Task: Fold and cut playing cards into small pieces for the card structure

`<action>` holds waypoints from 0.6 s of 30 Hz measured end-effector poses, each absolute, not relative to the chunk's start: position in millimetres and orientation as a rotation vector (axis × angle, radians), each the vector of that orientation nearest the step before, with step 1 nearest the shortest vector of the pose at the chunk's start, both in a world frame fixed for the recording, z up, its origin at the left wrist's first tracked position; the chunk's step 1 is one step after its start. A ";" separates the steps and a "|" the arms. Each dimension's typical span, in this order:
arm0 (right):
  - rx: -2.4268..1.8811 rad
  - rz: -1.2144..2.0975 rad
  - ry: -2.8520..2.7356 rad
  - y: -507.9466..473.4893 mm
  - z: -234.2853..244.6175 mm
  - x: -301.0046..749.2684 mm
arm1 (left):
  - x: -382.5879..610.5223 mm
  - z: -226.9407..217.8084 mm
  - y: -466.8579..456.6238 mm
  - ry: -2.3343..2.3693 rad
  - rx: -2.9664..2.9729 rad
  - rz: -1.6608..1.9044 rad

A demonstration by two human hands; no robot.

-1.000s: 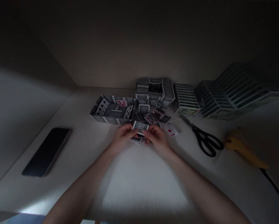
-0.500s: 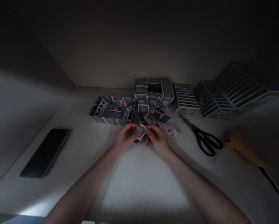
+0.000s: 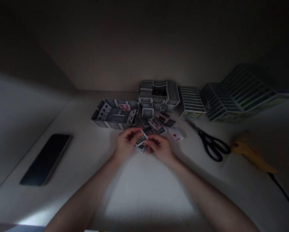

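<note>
Between my two hands is a playing card (image 3: 141, 139), its patterned grey back turned up. My left hand (image 3: 127, 141) grips its left side with thumb and fingers. At its right edge, my right hand (image 3: 158, 145) pinches the same card. Another card (image 3: 140, 148) shows just beneath it, partly hidden. Beyond my fingers lies a loose pile of playing cards (image 3: 156, 123), some face up, some face down. A two of hearts (image 3: 176, 135) lies face up to the right of the pile.
An open box made of cards (image 3: 110, 124) stands behind my left hand. A taller card structure (image 3: 146, 93) is against the wall, with striped card structures (image 3: 191, 101) to its right. Black-handled scissors (image 3: 214, 146) and a yellow glue gun (image 3: 253, 154) lie right; a phone (image 3: 46, 160) lies left.
Both hands have shifted slightly left with the card. The card is tilted differently, with more of its patterned back showing between my fingers.
</note>
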State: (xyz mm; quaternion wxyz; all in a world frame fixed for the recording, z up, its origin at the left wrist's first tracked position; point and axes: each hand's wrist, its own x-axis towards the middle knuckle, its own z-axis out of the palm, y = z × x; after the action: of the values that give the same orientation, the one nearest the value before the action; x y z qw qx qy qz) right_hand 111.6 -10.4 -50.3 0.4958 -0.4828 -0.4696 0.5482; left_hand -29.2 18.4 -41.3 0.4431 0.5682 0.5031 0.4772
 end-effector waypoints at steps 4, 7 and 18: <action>-1.180 1.343 -1.156 -11.8 -47.0 111.3 | -30.6 -41.3 19.1 1.250 1.411 1.158; -1.210 1.356 -1.163 -13.7 -43.5 111.2 | -32.2 -39.6 20.6 1.199 1.406 1.119; -1.208 1.339 -1.298 -15.3 -47.7 111.8 | -35.9 -36.6 23.8 1.146 1.329 0.991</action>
State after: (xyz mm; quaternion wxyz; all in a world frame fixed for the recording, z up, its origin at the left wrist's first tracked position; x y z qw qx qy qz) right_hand 111.8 -15.3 -47.7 0.4438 -0.4870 -0.5235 0.5402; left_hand -35.9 23.8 -36.6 0.5337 0.5577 0.4810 0.4157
